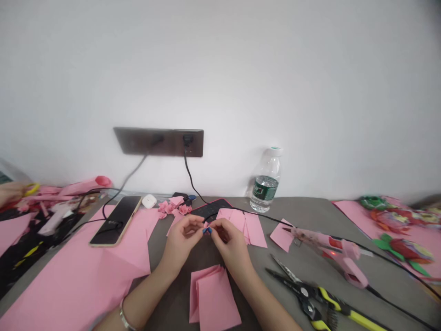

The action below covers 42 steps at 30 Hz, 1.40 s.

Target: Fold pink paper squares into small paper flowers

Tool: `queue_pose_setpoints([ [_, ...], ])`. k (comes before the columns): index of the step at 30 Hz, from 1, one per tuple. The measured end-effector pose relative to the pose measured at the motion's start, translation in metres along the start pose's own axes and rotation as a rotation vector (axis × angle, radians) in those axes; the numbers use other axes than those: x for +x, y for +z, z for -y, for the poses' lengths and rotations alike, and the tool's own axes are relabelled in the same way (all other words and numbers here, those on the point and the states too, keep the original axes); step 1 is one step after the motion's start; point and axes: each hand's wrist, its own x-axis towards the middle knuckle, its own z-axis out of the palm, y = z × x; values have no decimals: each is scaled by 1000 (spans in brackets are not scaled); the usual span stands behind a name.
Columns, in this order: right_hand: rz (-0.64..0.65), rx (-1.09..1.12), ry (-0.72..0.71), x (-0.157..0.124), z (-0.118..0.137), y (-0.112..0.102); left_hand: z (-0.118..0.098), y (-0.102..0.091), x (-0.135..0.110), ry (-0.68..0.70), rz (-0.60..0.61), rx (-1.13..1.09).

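My left hand (186,236) and my right hand (230,236) meet above the middle of the table, thumbs and fingertips pinched together. Between them shows a small bit of pink paper (206,225), mostly hidden by the fingers. Something shiny blue sits at the thumb tips; whether it is nail colour or a separate piece, I cannot tell. Below the hands lies a stack of folded pink paper (217,299). Just behind my right hand are more pink paper squares (255,230). Several small pink paper flowers (168,208) rest beyond my left hand.
A pink glue gun (344,257) with a glowing light and a spring-jointed black-and-yellow tool (303,292) lie at right. A phone (115,220) rests on large pink sheets (79,285). Behind stand a water bottle (265,184) and cables. Another person's hand (10,193) shows far left.
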Motion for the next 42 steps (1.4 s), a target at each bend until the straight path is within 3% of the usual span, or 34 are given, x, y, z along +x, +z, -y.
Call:
queue_pose_setpoints([
  [9, 57, 182, 121, 1, -2, 0, -3, -1, -2, 85, 87, 107],
  [18, 69, 348, 205, 4, 2, -2, 4, 2, -1, -16, 94, -119],
  [23, 72, 361, 230, 5, 3, -2, 5, 1, 0, -16, 130, -149],
  [32, 91, 347, 219, 4, 0, -2, 2, -2, -1, -28, 101, -60],
  [42, 133, 327, 209, 5, 2, -5, -2, -1, 1, -36, 74, -140],
])
